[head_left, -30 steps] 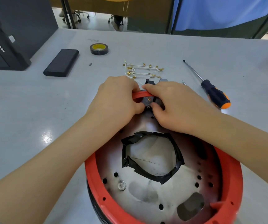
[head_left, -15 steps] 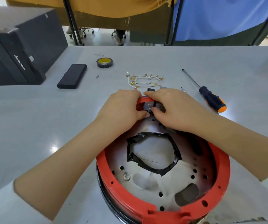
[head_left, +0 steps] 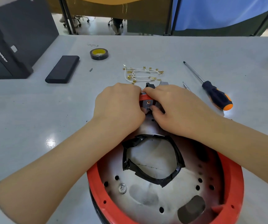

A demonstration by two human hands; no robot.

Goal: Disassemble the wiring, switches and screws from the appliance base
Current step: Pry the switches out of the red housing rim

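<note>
At the near edge of the grey table (head_left: 25,110): one appliance base (head_left: 233,183), round, red-rimmed, lying with its open metal underside up; its far rim points away from the person. Inside it: one ring of black tape (head_left: 154,177) around a central opening, several small holes, one silver stud (head_left: 122,188) near the left rim, one dark patch at lower right.

At the far rim of the base: one small grey switch (head_left: 148,104) with a copper-coloured spot, seated just inside the red edge. The left hand (head_left: 120,107) curls over the rim from the left, thumb pressed against the switch's lower side. The right hand (head_left: 176,109) comes from the right, index finger laid across the top of the rim and thumb below, pinching the switch. Both hands hide most of the part and the rim around it. Two further small parts, one black, one grey, show just beyond the fingers; what they are cannot be told.

Beyond the hands: one bundle of white wires (head_left: 142,74) with brass terminals, loose on the table, lying roughly crosswise.

Right: one screwdriver (head_left: 215,94), black-and-orange handle near, shaft pointing away to the left.

Left, farther: one black rectangular block (head_left: 62,69), one roll of black tape with yellow core (head_left: 99,53), one black computer case (head_left: 9,46).
</note>
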